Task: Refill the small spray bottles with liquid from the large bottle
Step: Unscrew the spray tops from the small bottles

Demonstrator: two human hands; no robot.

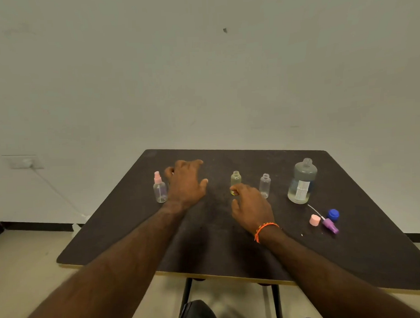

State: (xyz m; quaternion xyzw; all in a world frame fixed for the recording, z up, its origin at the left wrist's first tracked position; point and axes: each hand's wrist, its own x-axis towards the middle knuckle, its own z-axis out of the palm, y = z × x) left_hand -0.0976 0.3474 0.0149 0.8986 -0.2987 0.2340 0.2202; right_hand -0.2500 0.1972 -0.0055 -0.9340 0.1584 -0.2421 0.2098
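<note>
On the dark table (231, 243) stand three small clear bottles. The left one (160, 190) wears a pink spray top. The middle one (235, 180) is uncapped with yellowish liquid at its bottom. The right one (265, 185) is uncapped. The large bottle (302, 181) stands uncapped at the right, partly filled with clear liquid. My left hand (186, 183) hovers just right of the pink-topped bottle, fingers spread and loosely bent, holding nothing that I can see. My right hand (251, 207) reaches toward the middle bottle's base, its fingertips at the bottle, not gripping it.
Near the right front of the large bottle lie a pink cap (315, 220), a purple spray head with a white tube (330, 225) and a blue cap (333, 214). The table's front edge has a yellow rim. A wall stands close behind.
</note>
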